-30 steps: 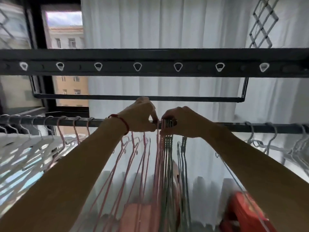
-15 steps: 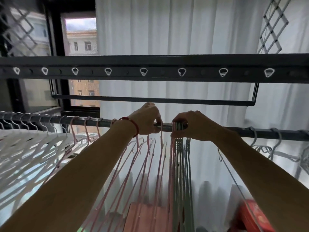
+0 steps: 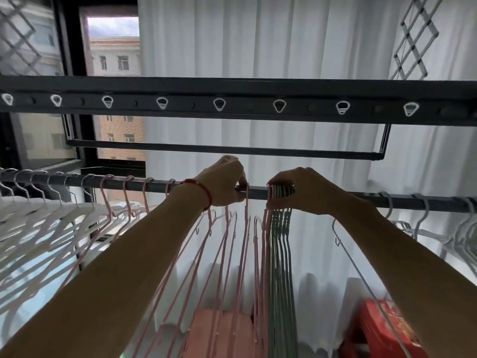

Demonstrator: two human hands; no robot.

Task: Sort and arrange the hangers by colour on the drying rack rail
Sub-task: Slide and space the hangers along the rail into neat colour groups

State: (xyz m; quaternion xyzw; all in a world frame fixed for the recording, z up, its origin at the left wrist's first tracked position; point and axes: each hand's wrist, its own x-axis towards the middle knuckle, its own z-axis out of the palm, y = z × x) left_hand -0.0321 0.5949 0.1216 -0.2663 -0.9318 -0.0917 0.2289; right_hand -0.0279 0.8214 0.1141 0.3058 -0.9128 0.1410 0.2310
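Note:
A dark rail (image 3: 255,193) runs across the view with hangers hooked on it. White hangers (image 3: 38,215) crowd its left end, and pink hangers (image 3: 224,254) follow toward the middle. A tight bunch of green hangers (image 3: 280,249) hangs just right of centre, with more white hangers (image 3: 423,228) at the far right. My left hand (image 3: 223,183), a red cord at its wrist, pinches the hook of a pink hanger (image 3: 246,202) on the rail. My right hand (image 3: 302,189) grips the bunched hooks of the green hangers, with a few pink ones at the bunch's left edge.
A thick black bar (image 3: 237,102) with white-ringed holes crosses above the rail, and a thinner black bar (image 3: 219,149) hangs behind. White curtains (image 3: 258,42) fill the back, with a window (image 3: 116,73) at the left. A red object (image 3: 376,332) and a pink box (image 3: 222,332) sit below.
My hands have drawn apart along the rail. The left hand has slid a pink hanger leftward away from the bunch under my right hand, opening a gap of bare rail.

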